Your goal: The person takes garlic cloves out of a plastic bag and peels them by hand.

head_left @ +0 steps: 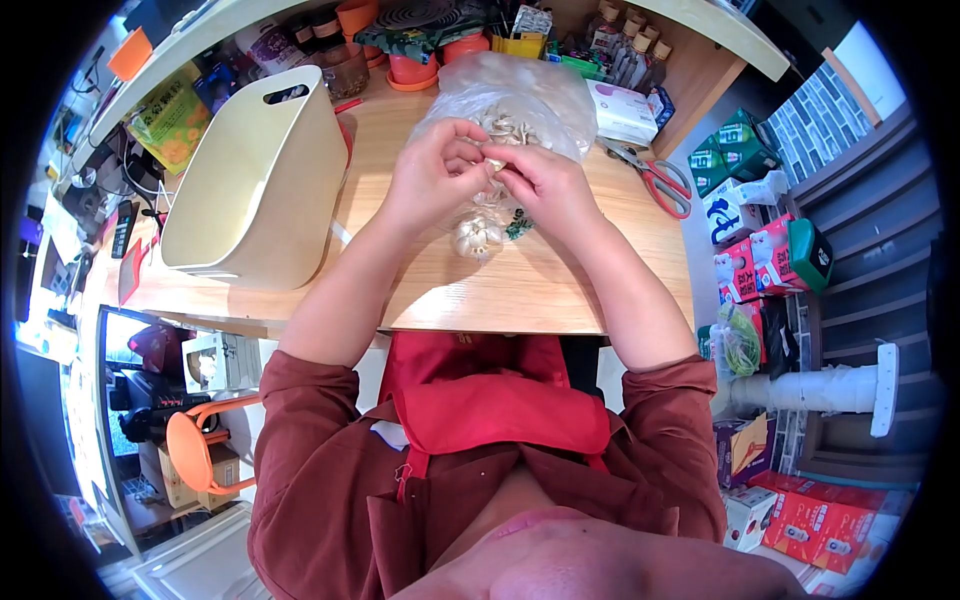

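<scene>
My left hand (440, 172) and my right hand (545, 188) meet over the wooden table, fingertips pinched together. Between them is a small pale garlic clove (495, 164), partly covered by the fingers. A whole garlic bulb (478, 237) rests on the table just below the hands, towards my body. Beside it lies a small dark green bit (518, 224) that I cannot identify. Behind my fingers, a clear plastic bag (560, 105) lies spread out, with garlic pieces or skins (510, 127) on it.
A tall cream bin (290, 200) stands on the left of the table (450, 305). Red-handled scissors (655, 180) lie at the right edge. Pots, a white box (622, 112) and corked bottles (632, 55) line the back. An orange stool (190, 452) stands at lower left.
</scene>
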`<state>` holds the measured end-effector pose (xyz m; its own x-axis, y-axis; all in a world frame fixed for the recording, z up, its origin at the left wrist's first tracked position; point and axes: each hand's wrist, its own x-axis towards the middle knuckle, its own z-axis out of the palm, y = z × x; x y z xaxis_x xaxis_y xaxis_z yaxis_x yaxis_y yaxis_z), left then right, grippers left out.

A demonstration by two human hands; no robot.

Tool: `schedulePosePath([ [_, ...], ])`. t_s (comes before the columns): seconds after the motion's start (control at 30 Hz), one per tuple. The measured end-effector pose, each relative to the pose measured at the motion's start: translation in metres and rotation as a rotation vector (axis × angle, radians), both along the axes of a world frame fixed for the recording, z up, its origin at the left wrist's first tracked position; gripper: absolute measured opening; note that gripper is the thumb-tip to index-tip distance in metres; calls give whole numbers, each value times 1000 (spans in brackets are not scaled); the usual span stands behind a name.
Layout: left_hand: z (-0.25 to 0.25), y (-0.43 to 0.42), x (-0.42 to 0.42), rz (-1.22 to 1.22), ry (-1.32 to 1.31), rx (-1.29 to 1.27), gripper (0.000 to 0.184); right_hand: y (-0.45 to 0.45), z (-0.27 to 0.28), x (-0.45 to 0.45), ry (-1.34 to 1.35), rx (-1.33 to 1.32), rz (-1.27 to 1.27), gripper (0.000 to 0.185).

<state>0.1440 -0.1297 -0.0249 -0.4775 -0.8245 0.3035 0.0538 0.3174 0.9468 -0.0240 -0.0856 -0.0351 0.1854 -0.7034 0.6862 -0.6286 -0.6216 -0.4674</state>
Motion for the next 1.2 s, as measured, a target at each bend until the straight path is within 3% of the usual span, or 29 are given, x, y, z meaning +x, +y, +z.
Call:
schedulePosePath([
  [0.63,6,1,2,-166,58,138,32,-2,1,-5,53,9,78,25],
  [0.83,6,-1,3,-162,67,141,28,0,0,-6,-156,209,108,26],
  [1.2,-1,-2,0,-62,27,23,19,2,7,-3,-258,373,74,23],
])
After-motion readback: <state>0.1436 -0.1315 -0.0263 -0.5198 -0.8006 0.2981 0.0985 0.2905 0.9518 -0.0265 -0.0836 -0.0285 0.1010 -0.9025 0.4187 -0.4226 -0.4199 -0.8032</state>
